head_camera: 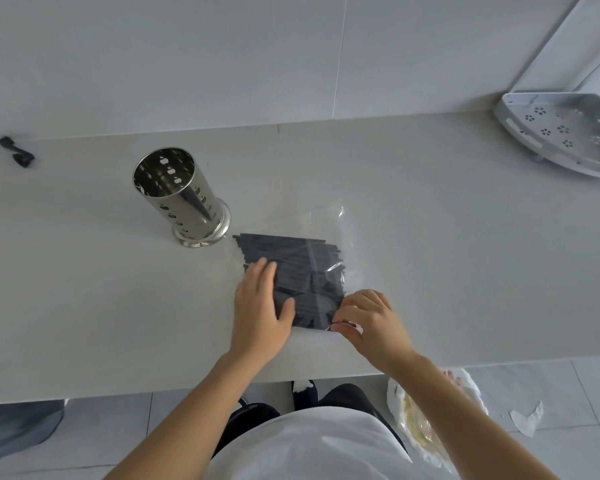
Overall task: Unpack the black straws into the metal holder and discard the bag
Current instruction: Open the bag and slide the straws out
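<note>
A clear bag [321,237] of black straws [291,271] lies flat on the table [447,254] under both hands. The left hand [262,306] rests spread and flat on the bundle's left end, grasping nothing, while the right hand's [369,322] fingers [343,328] pinch the bag's near right corner. Beyond the left fingers and to their left, the metal holder [179,195] stands upright, just beside the bag's far corner.

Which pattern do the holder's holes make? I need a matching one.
On the metal holder, vertical rows of oval, clover-like cutouts in shiny steel; the head view shows it best.
</note>
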